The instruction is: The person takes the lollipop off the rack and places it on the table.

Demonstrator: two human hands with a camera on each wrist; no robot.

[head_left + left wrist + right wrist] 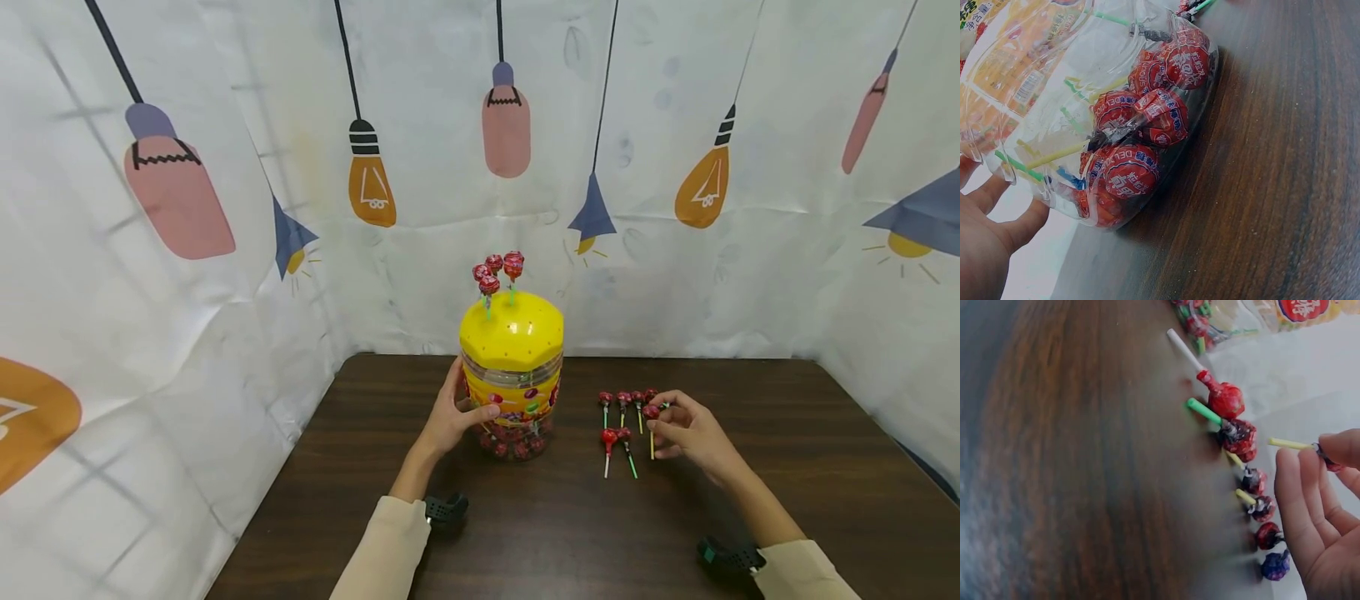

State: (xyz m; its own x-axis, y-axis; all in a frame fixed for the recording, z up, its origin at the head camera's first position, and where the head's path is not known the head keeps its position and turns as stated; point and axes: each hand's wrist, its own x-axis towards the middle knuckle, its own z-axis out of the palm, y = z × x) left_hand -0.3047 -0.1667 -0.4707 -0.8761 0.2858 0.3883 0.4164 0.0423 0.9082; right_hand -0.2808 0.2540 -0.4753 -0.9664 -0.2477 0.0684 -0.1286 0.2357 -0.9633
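Observation:
A clear candy jar (517,400) with a yellow lid (517,337) stands upright on the table. Several red-wrapped lollipops (513,265) stick up from small holes in the lid, and more lollipops (1132,170) fill the jar's bottom. My left hand (448,421) grips the jar's left side, thumb across its front. To the right of the jar, my right hand (693,429) pinches a lollipop (652,412) with a yellow stick (1288,444) just below its head. Beside that hand lie several loose lollipops in two rows, including a red one with a white stick (1227,400).
The dark wooden table (555,533) carries the jar and the loose lollipops. Behind it and along the left hangs a white cloth (435,275) printed with lamps. A black wrist camera (447,510) is strapped under the left wrist.

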